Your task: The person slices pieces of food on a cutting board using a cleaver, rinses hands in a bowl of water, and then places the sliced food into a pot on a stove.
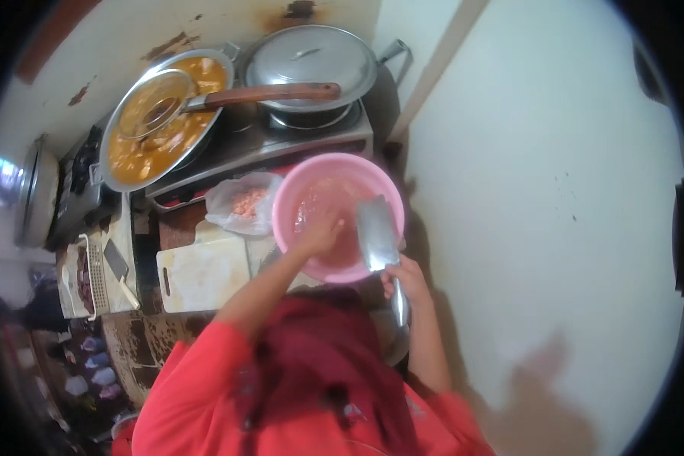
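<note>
Left hand [321,235] reaches down into the round pink plastic basin [311,182], fingers curled together in the wet pinkish contents. Right hand [405,280] is wrapped around the handle of a broad steel cleaver [377,232], whose blade leans over the basin's right rim. Just left of the basin lie a clear plastic bag of pink bits [243,204] and a white cutting board [202,272]. Behind, a stove carries a pan of orange curry [159,125] and a lidded steel pot [310,62].

curry pan [140,156], lidded pot [311,57], cutting board [203,273] nearby.
</note>
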`<state>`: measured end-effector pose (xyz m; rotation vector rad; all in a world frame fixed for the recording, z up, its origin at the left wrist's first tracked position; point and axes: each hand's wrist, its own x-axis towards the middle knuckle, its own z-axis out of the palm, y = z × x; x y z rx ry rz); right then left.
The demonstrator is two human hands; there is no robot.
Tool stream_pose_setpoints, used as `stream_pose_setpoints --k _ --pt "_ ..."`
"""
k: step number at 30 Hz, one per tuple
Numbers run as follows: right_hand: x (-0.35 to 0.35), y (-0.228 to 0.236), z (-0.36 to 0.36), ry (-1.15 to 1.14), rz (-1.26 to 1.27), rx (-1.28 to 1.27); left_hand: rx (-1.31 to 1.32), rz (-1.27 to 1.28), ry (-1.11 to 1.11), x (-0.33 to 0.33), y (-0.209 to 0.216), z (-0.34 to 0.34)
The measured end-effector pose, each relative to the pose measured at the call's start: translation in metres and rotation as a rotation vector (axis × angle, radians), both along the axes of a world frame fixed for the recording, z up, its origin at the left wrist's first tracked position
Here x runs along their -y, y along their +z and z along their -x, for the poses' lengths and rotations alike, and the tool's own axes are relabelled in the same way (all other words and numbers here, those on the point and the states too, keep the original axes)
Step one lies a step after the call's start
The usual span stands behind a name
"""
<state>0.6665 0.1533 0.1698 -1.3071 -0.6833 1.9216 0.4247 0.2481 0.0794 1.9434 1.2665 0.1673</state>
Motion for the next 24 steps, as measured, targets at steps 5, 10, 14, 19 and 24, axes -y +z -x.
stream_pose_setpoints --k 5,10,14,19,24 --pt "-0.002 -0.007 0.007 0.044 0.001 -0.147 0.098 -0.165 -0.325 0.039 0.059 -0.021" --pt "0.011 0.001 0.006 0.066 0.007 -0.130 0.127 -0.124 -0.050 -0.006 0.005 0.008" --pt "0.015 0.004 0.007 -0.015 -0.042 -0.054 -0.303 -0.010 0.016 -0.013 -0.018 0.018" --pt "0.010 0.011 0.021 0.047 -0.077 0.183 -0.006 -0.102 0.198 0.003 0.015 -0.003" --pt "0.001 0.015 0.050 0.587 -0.558 1.183 0.118 -0.266 -0.201 0.051 0.101 -0.037"
